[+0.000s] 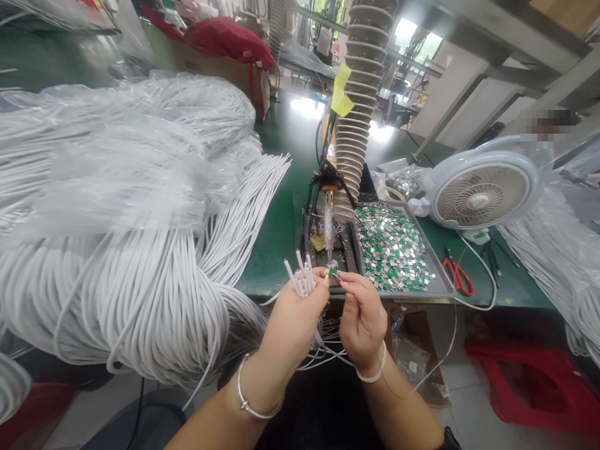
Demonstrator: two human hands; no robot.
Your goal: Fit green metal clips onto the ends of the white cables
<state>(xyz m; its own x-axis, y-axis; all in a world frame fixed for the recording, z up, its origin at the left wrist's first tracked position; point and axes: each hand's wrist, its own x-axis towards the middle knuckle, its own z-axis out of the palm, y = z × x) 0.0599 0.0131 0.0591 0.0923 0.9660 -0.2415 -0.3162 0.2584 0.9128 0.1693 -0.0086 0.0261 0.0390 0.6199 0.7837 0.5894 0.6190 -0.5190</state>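
Observation:
My left hand (295,325) is closed around several white cables (302,279), their cut ends pointing up. At its thumb and fingertips sits a small green circuit board (333,272), just under the tip of an upright soldering iron (329,228). My right hand (362,315) pinches a thin wire, which looks like solder wire (341,279), with its end at the board. Whether the iron's tip touches the board is too small to tell. A metal tray (438,284) of loose green and silver boards (394,247) lies right of the iron.
A large heap of white cables (154,294), partly under clear plastic, fills the left side. A ribbed duct (359,106) hangs behind the iron. To the right stand a fan (482,194) and red-handled pliers (458,276). A red stool (534,381) is below the bench.

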